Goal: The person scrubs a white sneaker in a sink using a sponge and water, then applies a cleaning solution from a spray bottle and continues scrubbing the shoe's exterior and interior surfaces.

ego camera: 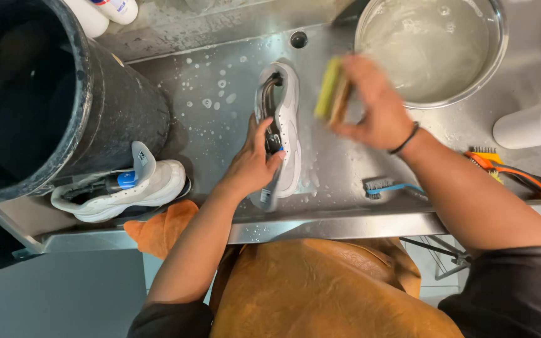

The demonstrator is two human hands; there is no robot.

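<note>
On the wet steel counter [345, 169], flecked with suds, a pale grey sneaker [286, 125] lies lengthwise on its side, toe toward the far edge. Left hand [252, 163] presses on its opening near the heel, fingers curled over the collar and gripping it. Right hand [374, 106] hovers just beside the shoe's toe end, fingers clenched around a yellow-topped scrubbing brush [331, 97]; motion blur hides the bristles. Black band sits on the right wrist. A second white sneaker [123, 191] rests at the counter's left, against a large black bucket [64, 106], with a small blue-and-white label on its tongue. Two white bottles [104, 12] with coloured labels stand at the far left corner. A steel bowl [430, 47] of cloudy water sits at the far right, a white cylinder [530, 122] near it. A blue-handled brush [386, 186] and orange-handled brushes [508, 172] lie at the near right
</note>
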